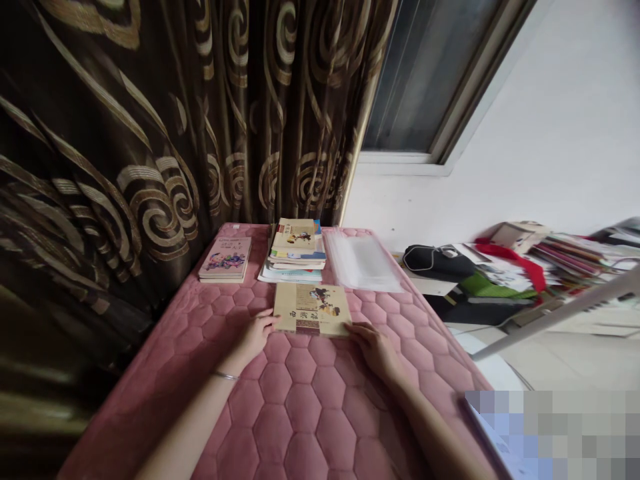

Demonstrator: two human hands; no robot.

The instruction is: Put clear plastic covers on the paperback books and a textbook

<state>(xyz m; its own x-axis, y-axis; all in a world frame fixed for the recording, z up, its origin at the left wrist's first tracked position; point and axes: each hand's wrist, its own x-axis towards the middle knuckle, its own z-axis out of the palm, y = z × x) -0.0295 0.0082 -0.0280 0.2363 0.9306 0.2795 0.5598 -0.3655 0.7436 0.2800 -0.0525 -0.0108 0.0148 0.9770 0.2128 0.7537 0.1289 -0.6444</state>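
1. Cream book (pixel 313 310) = main item. Lower middle of frame, front up, near edge facing me, on the pink quilted cover (pixel 285 383). Looks flat; can't tell if it's lifted slightly.
2. Left hand (pixel 259 331): fingers bunched loosely, tips touching the book's left edge near its lower-left corner. Pinch or mere contact? Can't tell, underside hidden.
3. Right hand (pixel 373 343): fingers reaching to the lower-right corner, tips touching, not widely spread. Grip underneath hidden too, so again can't tell.
4. Arms: both come in from the bottom of frame, angled inward, roughly mirrored. Left wrist, with thin bracelet (pixel 227 375), is low and nearly straight; right wrist low too, back of hand up.
5. Doing this well, my judgement: match pressure at both corners so the book doesn't twist. Light touch; hard squeezing could bow the front.
6. Soft padding probably drags on the book, so slow, level, two-handed movement seems best.
7. Mind what's just beyond the far edge: mixed book pile (pixel 297 257), near frame centre. A forward shove could bump it. Translucent sheets (pixel 365 261), right of it, probably slide easily; pink-fronted books (pixel 227 259), left, are well apart.
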